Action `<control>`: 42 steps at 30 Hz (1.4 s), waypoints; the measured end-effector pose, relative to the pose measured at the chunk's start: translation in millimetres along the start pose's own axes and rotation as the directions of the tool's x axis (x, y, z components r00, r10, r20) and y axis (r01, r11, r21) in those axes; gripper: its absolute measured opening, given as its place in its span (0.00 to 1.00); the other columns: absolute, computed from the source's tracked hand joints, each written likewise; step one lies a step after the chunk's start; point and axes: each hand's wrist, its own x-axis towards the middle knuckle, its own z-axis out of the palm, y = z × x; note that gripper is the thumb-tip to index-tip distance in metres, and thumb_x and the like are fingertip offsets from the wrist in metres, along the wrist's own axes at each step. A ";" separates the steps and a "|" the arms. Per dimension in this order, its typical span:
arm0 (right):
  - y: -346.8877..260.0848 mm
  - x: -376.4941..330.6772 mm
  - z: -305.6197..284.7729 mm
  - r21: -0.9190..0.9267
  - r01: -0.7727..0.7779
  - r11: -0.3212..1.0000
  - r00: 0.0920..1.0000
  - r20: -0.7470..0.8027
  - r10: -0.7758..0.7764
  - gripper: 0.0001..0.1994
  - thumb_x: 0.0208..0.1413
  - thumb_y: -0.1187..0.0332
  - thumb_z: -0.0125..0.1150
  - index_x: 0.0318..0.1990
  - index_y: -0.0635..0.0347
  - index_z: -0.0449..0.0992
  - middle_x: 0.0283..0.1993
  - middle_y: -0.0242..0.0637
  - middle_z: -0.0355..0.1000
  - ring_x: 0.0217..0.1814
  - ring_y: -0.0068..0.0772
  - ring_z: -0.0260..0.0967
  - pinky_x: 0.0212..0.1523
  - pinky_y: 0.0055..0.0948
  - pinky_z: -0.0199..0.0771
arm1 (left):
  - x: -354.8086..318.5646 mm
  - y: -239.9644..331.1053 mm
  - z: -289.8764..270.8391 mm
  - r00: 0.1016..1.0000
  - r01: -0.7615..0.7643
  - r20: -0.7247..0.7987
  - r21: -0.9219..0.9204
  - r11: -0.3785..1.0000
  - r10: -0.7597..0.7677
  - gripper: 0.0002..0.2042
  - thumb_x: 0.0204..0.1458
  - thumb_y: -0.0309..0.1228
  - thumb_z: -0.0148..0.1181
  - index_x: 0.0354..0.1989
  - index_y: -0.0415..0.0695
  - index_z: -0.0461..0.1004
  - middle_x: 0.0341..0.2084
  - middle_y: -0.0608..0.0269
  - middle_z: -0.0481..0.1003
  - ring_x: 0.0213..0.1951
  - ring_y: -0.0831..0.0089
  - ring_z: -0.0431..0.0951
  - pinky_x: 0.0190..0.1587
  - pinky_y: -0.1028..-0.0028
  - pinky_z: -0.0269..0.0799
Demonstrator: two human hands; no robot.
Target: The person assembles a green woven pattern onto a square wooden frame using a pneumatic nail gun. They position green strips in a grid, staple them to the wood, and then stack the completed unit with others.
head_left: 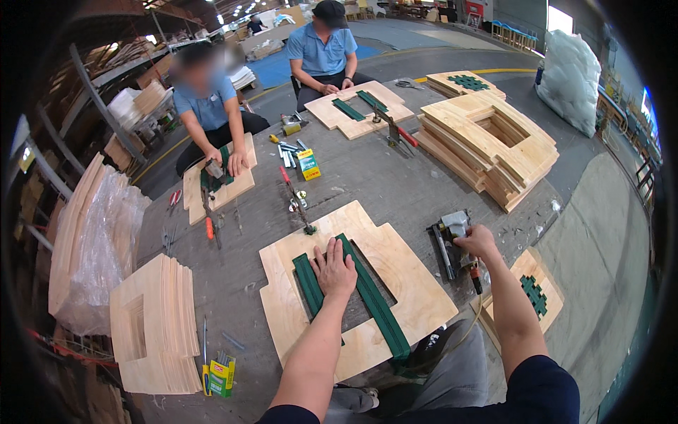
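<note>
A pale plywood panel (417,304) with a rectangular opening lies on the grey table in front of me. Two green webbing strips (374,300) run lengthwise over it, one along each side of the opening. My left hand (334,272) lies with fingers spread, pressing between and onto the strips near their far ends. At the panel's far edge stands a toggle clamp (298,198) with a red handle. My right hand (477,242) is closed round a silver and black staple gun (449,227), apart from the panel on its right. A hose leads from the gun toward me.
Plywood panels are stacked at the right (487,141) and near left (152,325). Beside the left stack are a staple box (221,377) and a screwdriver (205,371). Two co-workers handle similar panels across the table. A panel with woven green strips (533,293) lies right.
</note>
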 end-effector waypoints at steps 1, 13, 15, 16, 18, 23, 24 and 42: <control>4.1 4.7 0.1 -0.025 0.011 1.000 0.999 -0.038 -0.012 0.27 0.44 0.49 0.76 0.40 0.68 0.85 0.41 0.56 0.81 0.46 0.54 0.81 0.48 0.45 0.80 | 1.1 4.6 0.3 1.000 -0.005 0.002 -0.010 1.000 0.005 0.28 0.66 0.43 0.50 0.74 0.54 0.60 0.76 0.70 0.56 0.77 0.46 0.48 0.78 0.44 0.37; -12.2 14.4 21.0 0.162 -0.028 0.986 0.999 -0.024 0.032 0.21 0.39 0.63 0.73 0.39 0.70 0.82 0.37 0.53 0.81 0.41 0.54 0.81 0.43 0.46 0.80 | -8.5 -13.1 -3.8 0.997 -0.008 -0.073 -0.012 1.000 0.008 0.28 0.65 0.39 0.53 0.74 0.51 0.60 0.75 0.67 0.58 0.76 0.43 0.49 0.78 0.46 0.38; -7.3 12.8 15.5 0.381 -0.074 0.922 0.997 0.029 0.068 0.18 0.42 0.67 0.72 0.39 0.70 0.81 0.34 0.47 0.80 0.35 0.50 0.80 0.38 0.46 0.80 | -6.4 -7.2 -2.8 0.998 -0.013 -0.057 -0.040 0.999 0.010 0.29 0.64 0.39 0.53 0.74 0.51 0.60 0.75 0.66 0.57 0.76 0.43 0.48 0.78 0.46 0.38; -4.7 12.1 10.4 0.485 -0.080 0.871 0.997 0.042 0.068 0.16 0.43 0.69 0.71 0.39 0.68 0.80 0.33 0.43 0.78 0.32 0.46 0.78 0.34 0.45 0.79 | -4.3 -3.4 -2.3 0.998 -0.021 -0.056 -0.052 0.998 0.018 0.29 0.64 0.39 0.53 0.74 0.51 0.60 0.75 0.66 0.57 0.76 0.43 0.48 0.78 0.46 0.38; -21.3 1.3 13.0 0.682 -0.097 0.725 0.994 0.101 0.038 0.12 0.47 0.72 0.69 0.39 0.65 0.78 0.29 0.35 0.74 0.26 0.38 0.74 0.27 0.42 0.77 | -5.0 -6.9 -2.4 0.998 -0.012 -0.054 -0.043 0.999 0.010 0.29 0.64 0.38 0.53 0.74 0.51 0.60 0.75 0.66 0.57 0.76 0.43 0.48 0.78 0.46 0.38; -110.0 -39.2 -7.2 0.838 -0.197 0.508 0.951 0.290 -0.109 0.17 0.56 0.58 0.72 0.40 0.58 0.71 0.27 0.31 0.67 0.22 0.28 0.68 0.21 0.33 0.71 | -5.8 -18.6 -7.0 0.999 0.039 -0.032 -0.026 0.999 -0.040 0.28 0.63 0.39 0.52 0.73 0.52 0.61 0.75 0.68 0.56 0.76 0.44 0.47 0.78 0.47 0.38; -129.5 -45.4 -12.2 0.815 -0.206 0.541 0.943 0.313 -0.113 0.19 0.56 0.56 0.73 0.42 0.58 0.71 0.28 0.32 0.68 0.22 0.28 0.68 0.22 0.34 0.71 | -4.7 -18.2 -7.2 0.999 0.035 -0.031 -0.031 0.999 -0.036 0.28 0.63 0.39 0.52 0.73 0.52 0.61 0.75 0.69 0.56 0.76 0.44 0.47 0.78 0.48 0.37; -288.8 -62.0 93.9 0.539 -0.076 0.839 0.839 0.489 -0.238 0.18 0.60 0.59 0.70 0.47 0.64 0.77 0.38 0.38 0.75 0.26 0.30 0.71 0.25 0.37 0.72 | -3.5 -25.3 -2.1 0.997 0.043 -0.053 -0.165 0.985 -0.052 0.29 0.60 0.38 0.55 0.73 0.55 0.62 0.75 0.71 0.57 0.77 0.45 0.45 0.78 0.47 0.36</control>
